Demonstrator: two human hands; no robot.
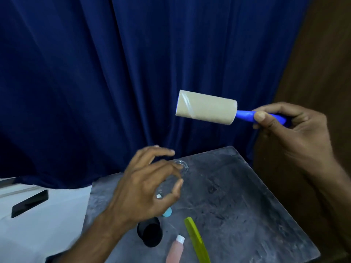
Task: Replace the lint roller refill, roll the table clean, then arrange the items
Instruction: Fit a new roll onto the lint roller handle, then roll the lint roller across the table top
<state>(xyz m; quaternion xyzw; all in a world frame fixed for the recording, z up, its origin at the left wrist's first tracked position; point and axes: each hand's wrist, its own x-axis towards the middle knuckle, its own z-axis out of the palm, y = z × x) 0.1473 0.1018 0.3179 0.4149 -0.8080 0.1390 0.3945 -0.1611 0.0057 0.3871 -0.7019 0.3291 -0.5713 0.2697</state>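
Brown cardboard is all that shows on the lint roller's spent tube [207,107] — you hold it up in the air by its blue plastic handle [247,115], your right hand [288,128] closed around the grip with the thumb pressed on top. Your left hand [150,185] hovers low over the scuffed grey counter [237,196], fingers curled loosely around what looks like a clear plastic sleeve or cover [180,167]; blur makes it hard to tell whether you truly grip it or only touch it.

Trouble could start there. A clear, slick piece held that lightly may slip and roll toward the far edge. Just beneath your wrist stand a black cylindrical cap [150,234], a small light-blue piece [168,212], a pink tube with a white cap [175,249] and a translucent yellow-green comb [197,243] — a careless sweep of the forearm would knock them about. Pulling the tube off one-handed could also fling it, so bring the free hand up first.
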